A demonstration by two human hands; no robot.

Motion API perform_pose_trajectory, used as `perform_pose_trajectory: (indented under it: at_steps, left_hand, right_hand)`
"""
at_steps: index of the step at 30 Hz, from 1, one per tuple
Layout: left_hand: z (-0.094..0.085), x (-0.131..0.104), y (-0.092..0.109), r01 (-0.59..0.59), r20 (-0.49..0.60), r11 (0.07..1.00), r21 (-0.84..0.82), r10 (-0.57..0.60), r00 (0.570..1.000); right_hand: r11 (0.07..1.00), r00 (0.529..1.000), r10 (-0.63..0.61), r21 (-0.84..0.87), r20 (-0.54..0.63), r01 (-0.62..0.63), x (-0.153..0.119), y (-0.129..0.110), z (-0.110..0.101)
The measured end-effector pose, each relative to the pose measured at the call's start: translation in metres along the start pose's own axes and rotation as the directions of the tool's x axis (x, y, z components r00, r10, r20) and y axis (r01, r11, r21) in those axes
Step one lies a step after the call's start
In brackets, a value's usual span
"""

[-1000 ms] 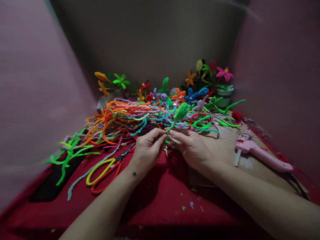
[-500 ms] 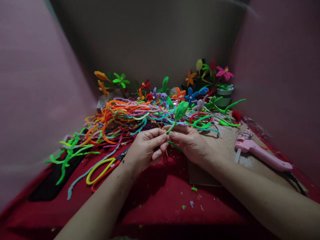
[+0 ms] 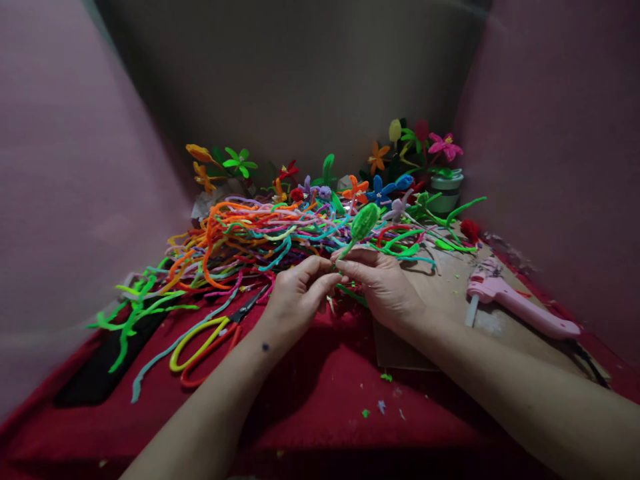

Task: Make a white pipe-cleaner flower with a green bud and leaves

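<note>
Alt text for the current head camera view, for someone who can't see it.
Left hand and right hand pinch the stem of a fuzzy green flower bud above a red cloth. Behind lies a heap of colorful fuzzy stems, with finished flowers beyond; scissors lie at left, a pink glue gun on cardboard at right.

Dark grey back wall (image 3: 300, 80) beyond fingers (image 3: 356, 269), plain, dimly lit. Pinkish-mauve wall (image 3: 75, 167) left of fingers, paler; darker mauve wall (image 3: 550, 133) right of them. Red cloth (image 3: 310, 413) spread beneath fingers, front edge nearer viewer. Deep shadow below that edge; floor indistinct.
</note>
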State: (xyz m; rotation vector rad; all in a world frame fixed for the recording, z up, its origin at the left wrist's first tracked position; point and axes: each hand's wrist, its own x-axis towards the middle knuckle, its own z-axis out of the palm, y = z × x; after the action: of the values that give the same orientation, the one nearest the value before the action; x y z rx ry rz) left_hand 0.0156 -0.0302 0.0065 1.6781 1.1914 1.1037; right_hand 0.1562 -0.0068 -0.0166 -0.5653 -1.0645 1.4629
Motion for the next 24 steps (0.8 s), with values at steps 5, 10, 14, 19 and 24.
perform_pose_trajectory:
  at_steps: [5,10,14,19,24]
  left_hand:
    - [0.003,-0.001,-0.003,-0.077,-0.118,0.991,0.107,0.089,0.989]
    - [-0.001,-0.001,0.008,0.107,-0.010,0.988,-0.115,-0.109,0.994]
    - [-0.002,-0.001,0.011,0.191,0.071,0.957,-0.219,-0.180,0.981]
    - [-0.008,0.000,0.007,0.328,0.247,0.849,-0.414,-0.242,0.938]
    - [-0.015,0.002,0.005,0.423,0.411,0.762,-0.489,-0.226,0.883]
  right_hand:
    - [0.999,1.000,0.008,-0.044,0.021,-0.007,0.000,-0.005,0.002]
    - [0.995,0.994,0.091,0.033,0.060,-0.093,-0.001,-0.007,0.001]
    - [0.992,0.985,0.110,0.055,0.131,-0.118,-0.002,-0.006,-0.001]
    - [0.995,0.988,0.094,0.012,0.121,-0.096,0.000,-0.005,-0.004]
    - [0.995,0.981,0.063,0.067,0.186,-0.077,0.002,-0.002,-0.003]
